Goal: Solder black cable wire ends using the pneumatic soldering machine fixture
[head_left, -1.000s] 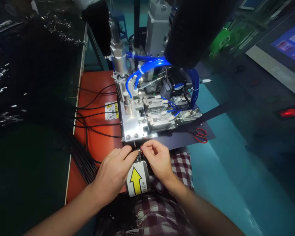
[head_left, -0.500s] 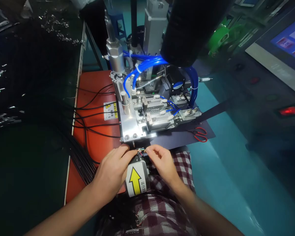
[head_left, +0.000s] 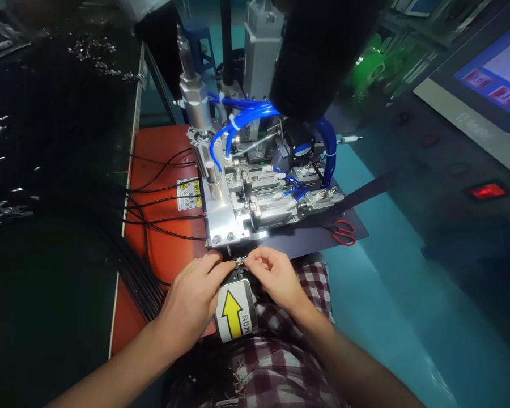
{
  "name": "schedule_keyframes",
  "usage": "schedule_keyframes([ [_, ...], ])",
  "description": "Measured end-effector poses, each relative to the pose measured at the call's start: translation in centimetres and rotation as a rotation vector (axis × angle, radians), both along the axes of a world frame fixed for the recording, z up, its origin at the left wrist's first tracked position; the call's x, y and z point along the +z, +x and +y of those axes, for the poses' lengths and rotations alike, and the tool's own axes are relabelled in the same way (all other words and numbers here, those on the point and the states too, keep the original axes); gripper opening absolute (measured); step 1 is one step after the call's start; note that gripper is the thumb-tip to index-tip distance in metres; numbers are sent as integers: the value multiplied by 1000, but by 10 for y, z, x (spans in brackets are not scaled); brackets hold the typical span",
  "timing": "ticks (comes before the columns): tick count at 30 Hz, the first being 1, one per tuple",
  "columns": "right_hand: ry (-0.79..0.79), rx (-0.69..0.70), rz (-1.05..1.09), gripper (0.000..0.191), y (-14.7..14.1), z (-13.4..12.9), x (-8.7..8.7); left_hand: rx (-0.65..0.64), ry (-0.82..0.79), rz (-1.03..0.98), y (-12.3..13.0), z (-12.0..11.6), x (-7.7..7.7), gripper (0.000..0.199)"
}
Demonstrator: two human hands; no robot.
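Observation:
Thumb and finger of my left hand (head_left: 193,292) are pinched together at a small bundle of thin coloured wires (head_left: 240,261). From the other side, my right hand (head_left: 275,277) pinches the same wires, its fingertips almost meeting the left thumb. The fingers partly cover the wires, so their ends are hard to make out. Just below sits a small black fixture (head_left: 237,276), behind a white cover with a yellow arrow (head_left: 233,313). Close beyond my fingers rises a metal machine (head_left: 223,218) with cylinders and blue air hoses (head_left: 259,109).
Black cables (head_left: 138,277) run across an orange mat (head_left: 153,147) on the left. Red-handled scissors (head_left: 345,232) rest on the dark plate (head_left: 306,242) at the right. A control panel with a lit red switch (head_left: 487,191) stands farther right. A dark column (head_left: 318,56) hangs overhead.
My right fingertips have moved left, closer to my left thumb, and less of the wires shows between them. My left hand stays nearly in place. The view has shifted slightly.

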State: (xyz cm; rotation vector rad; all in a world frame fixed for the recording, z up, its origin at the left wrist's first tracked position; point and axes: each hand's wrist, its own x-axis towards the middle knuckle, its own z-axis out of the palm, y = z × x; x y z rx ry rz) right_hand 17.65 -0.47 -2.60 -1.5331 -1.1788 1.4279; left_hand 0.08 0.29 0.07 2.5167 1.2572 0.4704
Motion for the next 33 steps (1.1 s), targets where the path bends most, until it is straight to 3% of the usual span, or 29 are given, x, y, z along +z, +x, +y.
schedule_keyframes([
  [4, -113, -44, 252, 26, 3, 1, -17, -1, -6, -1, 1, 0, 1, 30],
  [10, 53, -18, 71, 31, -3, 0, -21, 5, -27, -8, 1, 0, 1, 30],
  [13, 114, -24, 95, 26, -10, 0, -22, 7, -36, -30, 0, 1, 0, 30],
  [19, 32, -64, 347, 27, -16, 1, -26, 14, -104, -63, -1, 0, 0, 31],
  [28, 226, -32, 81, 23, -11, 0, -24, 41, -187, -142, -4, -1, -2, 28],
  [33, 125, -56, 218, 23, -12, 2, -25, 18, -143, -95, -2, -1, -1, 28],
])
